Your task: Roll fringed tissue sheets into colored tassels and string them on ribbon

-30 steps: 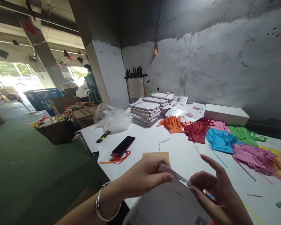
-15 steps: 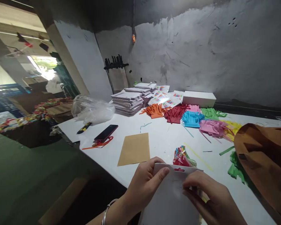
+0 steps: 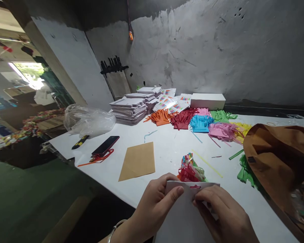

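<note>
Right hand [image 3: 224, 216] has crept up to the slot. Both hands now pinch the white hang-card [image 3: 184, 216] by its top edge, left hand [image 3: 154, 204] at the corner. The card is upright at the near edge of the white table [image 3: 167, 148], just before the tassel bundle [image 3: 191, 170].

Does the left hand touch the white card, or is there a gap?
Touching. The head view shows the left hand holding the white card, thumb pressed on its top edge.
</note>
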{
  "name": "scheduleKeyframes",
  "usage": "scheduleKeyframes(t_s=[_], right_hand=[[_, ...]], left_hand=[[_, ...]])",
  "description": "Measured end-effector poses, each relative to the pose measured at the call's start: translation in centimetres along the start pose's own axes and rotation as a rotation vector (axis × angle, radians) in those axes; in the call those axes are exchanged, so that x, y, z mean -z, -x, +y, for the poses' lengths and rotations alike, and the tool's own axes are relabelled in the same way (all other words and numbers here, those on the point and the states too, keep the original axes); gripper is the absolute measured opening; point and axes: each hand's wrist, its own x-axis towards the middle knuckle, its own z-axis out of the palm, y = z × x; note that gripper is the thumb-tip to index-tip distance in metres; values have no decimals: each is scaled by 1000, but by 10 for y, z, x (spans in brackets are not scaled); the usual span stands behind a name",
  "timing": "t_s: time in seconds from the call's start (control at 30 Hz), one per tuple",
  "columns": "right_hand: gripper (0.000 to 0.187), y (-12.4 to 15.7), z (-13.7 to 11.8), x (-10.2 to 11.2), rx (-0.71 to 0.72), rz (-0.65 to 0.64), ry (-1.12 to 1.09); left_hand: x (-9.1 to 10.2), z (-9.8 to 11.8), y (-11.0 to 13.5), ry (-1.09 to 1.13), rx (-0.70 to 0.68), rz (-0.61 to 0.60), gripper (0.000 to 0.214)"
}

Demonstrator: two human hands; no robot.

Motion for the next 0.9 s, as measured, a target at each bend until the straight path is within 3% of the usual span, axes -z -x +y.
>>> scheduleKeyframes(t_s=[0.1, 0.23, 0.3, 0.4, 0.5, 0.63, 0.8, 0.9], right_hand=[[17, 5, 0, -1, -70, 65, 130], [51, 5, 7, 0, -110, 164, 311], [52, 3, 11, -1, -101, 142, 293], [31, -2, 12, -2, -183, 49, 109], [14, -4, 8, -2, -382, -62, -202], [19, 0, 6, -6, -537, -111, -483], [53, 11, 13, -16, -462, -77, -120], [64, 17, 19, -18, -369, -90, -66]], left_hand=[[-1, 0, -1, 30, 12, 0, 30], [-2, -4, 1, 58, 24, 18, 30], [-3, -5, 3, 28, -7, 31, 30], [-1, -4, 6, -97, -96, 32, 31], [2, -2, 7, -166, -134, 10, 31], [3, -4, 6, -65, -74, 8, 30], [-1, -11, 5, 24, -31, 58, 30], [5, -10, 5, 114, 26, 63, 35]])
